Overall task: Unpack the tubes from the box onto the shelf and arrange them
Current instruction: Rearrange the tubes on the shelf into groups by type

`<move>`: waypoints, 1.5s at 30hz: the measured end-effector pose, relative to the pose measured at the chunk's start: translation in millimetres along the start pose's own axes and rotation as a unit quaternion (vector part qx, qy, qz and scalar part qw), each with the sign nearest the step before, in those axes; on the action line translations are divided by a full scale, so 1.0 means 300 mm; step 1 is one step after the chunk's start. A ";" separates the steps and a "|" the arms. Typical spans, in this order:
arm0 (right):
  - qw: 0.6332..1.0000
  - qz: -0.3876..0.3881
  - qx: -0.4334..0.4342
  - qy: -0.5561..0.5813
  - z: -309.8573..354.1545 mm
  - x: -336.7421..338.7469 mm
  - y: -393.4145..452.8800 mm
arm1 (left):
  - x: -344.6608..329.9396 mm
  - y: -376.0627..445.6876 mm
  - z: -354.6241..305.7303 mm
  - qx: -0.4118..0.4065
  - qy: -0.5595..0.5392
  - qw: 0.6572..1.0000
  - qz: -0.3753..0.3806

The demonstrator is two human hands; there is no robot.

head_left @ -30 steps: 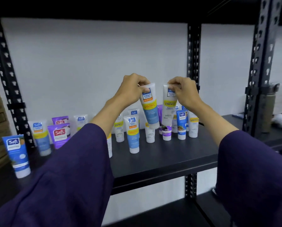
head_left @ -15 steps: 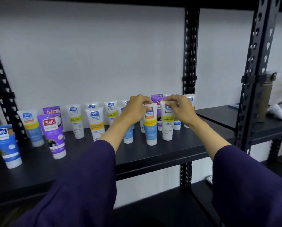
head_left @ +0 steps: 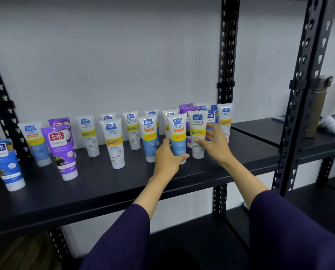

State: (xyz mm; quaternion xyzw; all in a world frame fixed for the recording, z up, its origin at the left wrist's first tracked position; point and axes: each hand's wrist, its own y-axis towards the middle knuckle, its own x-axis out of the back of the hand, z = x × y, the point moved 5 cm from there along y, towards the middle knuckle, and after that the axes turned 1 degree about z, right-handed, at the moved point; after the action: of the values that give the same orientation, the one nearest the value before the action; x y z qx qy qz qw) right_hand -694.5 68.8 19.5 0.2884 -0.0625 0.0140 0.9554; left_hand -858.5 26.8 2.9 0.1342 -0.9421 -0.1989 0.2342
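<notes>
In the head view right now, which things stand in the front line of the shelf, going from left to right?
Blue Safi tube → purple Safi Naturals tube → white Vitamin C tube with yellow band → left hand at a white-and-blue tube → right hand at a white yellow-band tube.

Over on the neighbouring shelf to the right, a tan flask (head_left: 317, 112) stands upright behind the black upright post (head_left: 306, 94), and a white object (head_left: 330, 127) lies just beside it. White wall (head_left: 123, 55) fills the background, wooden floor (head_left: 22, 254) bottom left.
</notes>
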 end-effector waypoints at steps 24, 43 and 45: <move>0.977 0.015 -0.104 -0.184 -0.107 -0.050 0.040 | 0.027 0.046 0.087 0.084 0.113 0.984 -0.105; 0.966 -0.018 -0.072 -0.249 -0.057 -0.108 0.024 | 0.040 0.033 0.092 0.110 0.091 0.981 -0.132; 0.966 -0.020 -0.074 -0.248 -0.055 -0.103 0.022 | 0.042 0.032 0.090 0.109 0.094 0.981 -0.133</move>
State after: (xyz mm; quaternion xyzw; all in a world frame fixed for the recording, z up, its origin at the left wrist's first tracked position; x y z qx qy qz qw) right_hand -723.9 83.8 5.5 0.2123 -0.2931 -0.0818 0.9286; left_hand -884.1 39.5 -10.0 0.3010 -0.9057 -0.1105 0.2774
